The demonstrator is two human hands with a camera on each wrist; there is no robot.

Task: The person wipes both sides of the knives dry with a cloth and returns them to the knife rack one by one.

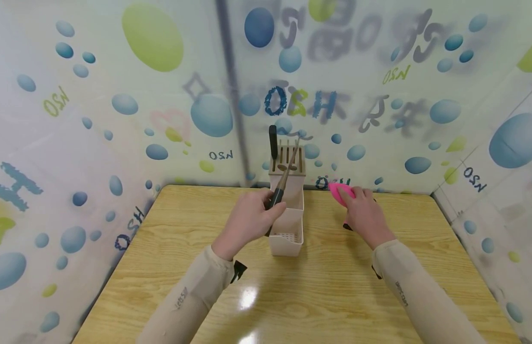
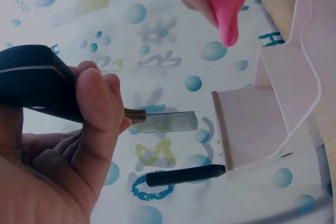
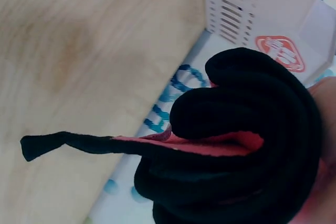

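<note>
My left hand (image 1: 250, 217) grips the black handle of a knife (image 1: 277, 196), its narrow blade tilted up in front of the slotted top of a white knife holder (image 1: 286, 247). In the left wrist view the blade of this knife (image 2: 170, 121) stands apart from the holder (image 2: 249, 116). A second black-handled item (image 1: 272, 138) stands upright in the holder's left slot. To the right of the holder, my right hand (image 1: 368, 216) holds a bunched pink cloth (image 1: 342, 194). The right wrist view shows the thick black edging of this cloth (image 3: 247, 103) in folds.
The wooden table (image 1: 184, 282) carries the holder near its back edge. A patterned wall covering (image 1: 171, 95) with blue and green spots rises behind and at both sides. In front, the holder has stepped open compartments.
</note>
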